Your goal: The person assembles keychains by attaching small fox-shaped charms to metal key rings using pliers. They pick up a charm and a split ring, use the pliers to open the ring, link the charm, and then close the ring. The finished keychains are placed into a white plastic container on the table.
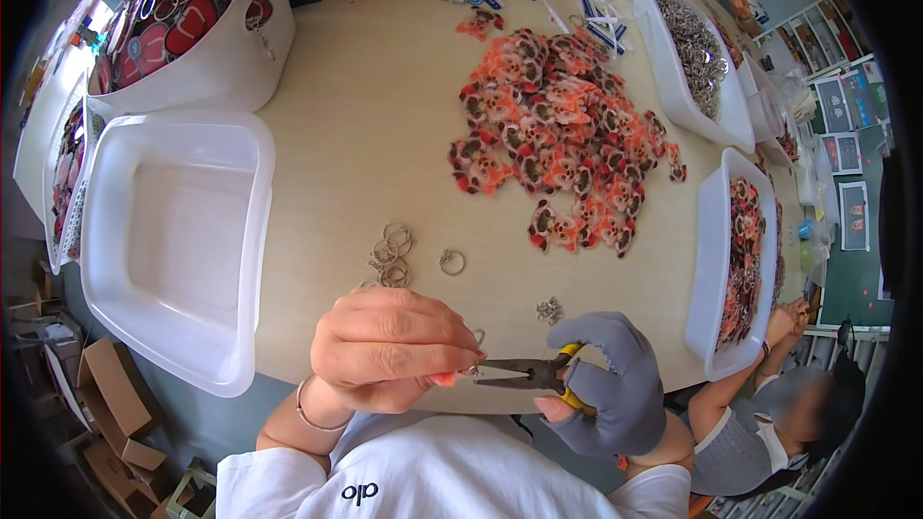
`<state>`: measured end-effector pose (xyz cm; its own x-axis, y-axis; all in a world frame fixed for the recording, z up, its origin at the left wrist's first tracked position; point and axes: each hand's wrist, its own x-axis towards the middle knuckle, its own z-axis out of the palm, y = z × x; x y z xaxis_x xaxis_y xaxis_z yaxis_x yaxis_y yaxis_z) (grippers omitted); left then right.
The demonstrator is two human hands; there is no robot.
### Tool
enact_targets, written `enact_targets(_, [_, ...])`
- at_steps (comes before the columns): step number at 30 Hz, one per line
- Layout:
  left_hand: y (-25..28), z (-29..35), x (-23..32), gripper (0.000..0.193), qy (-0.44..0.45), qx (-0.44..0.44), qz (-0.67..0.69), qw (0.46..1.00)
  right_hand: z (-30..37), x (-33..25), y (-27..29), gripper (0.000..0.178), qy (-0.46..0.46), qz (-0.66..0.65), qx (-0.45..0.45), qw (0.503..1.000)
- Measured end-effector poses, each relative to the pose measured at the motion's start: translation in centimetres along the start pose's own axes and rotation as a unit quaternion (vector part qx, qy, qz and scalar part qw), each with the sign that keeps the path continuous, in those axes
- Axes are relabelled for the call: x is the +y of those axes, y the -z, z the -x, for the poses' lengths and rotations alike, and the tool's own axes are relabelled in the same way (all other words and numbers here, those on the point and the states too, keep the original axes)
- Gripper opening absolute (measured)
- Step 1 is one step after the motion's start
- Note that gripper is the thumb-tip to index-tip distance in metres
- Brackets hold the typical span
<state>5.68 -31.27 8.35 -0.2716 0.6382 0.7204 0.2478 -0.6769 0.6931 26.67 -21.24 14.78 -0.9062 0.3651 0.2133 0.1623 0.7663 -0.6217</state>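
At lower centre, I'm directing the left hand [389, 346], which is pinching a small metal piece [473, 371] (mostly hidden); the gloved right hand [615, 389] is clasping pliers [527, 373] over the worktop [356, 135].

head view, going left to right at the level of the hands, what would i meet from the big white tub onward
White tub → bare left hand → pliers → gray-gloved right hand → white bin of orange pieces.
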Motion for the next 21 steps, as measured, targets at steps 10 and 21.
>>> enact_targets(10, [0.46, -0.32, -0.27, 0.011, -0.030, -0.033, 0.039, 0.998, -0.40, -0.19, 0.46, 0.029, 0.017, -0.021, -0.013, 1.000])
enact_targets(21, [0.96, -0.59, -0.44, 0.013, -0.059, -0.054, 0.059, 0.995, -0.22, -0.68, 0.66, 0.029, 0.043, 0.008, -0.025, 0.999])
